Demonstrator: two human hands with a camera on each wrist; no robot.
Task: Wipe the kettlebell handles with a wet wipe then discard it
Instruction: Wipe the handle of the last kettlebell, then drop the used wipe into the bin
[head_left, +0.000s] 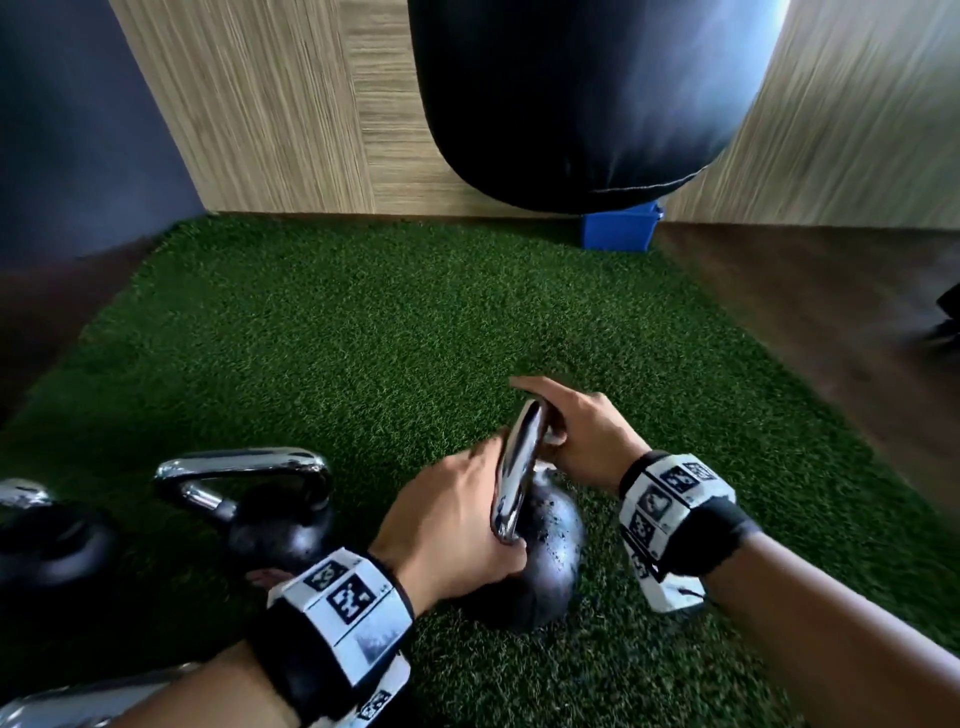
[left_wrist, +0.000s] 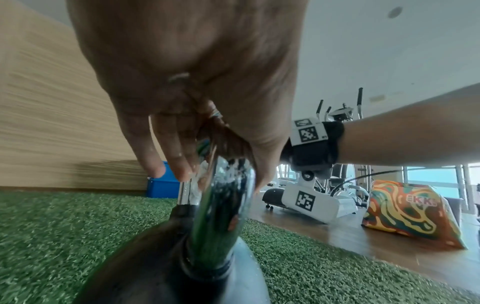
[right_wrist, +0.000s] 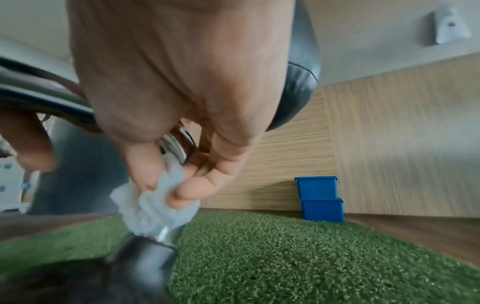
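A black kettlebell (head_left: 550, 556) with a chrome handle (head_left: 519, 467) stands on the green turf in front of me. My left hand (head_left: 462, 519) grips the near end of that handle, fingers curled round the bar (left_wrist: 221, 195). My right hand (head_left: 569, 434) is wrapped over the far end. In the right wrist view its thumb and fingers pinch a crumpled white wet wipe (right_wrist: 153, 205) round the handle's far leg, just above the black body. The wipe is hidden in the head view. Two more kettlebells (head_left: 270, 509) (head_left: 47, 545) stand to the left.
A blue bin (head_left: 618, 228) stands against the wooden wall at the turf's far edge, under a hanging black punching bag (head_left: 571, 104). Another chrome handle (head_left: 78, 701) shows at the bottom left. On the wooden floor to the right are a colourful box (left_wrist: 410, 209) and exercise machines (left_wrist: 337, 115).
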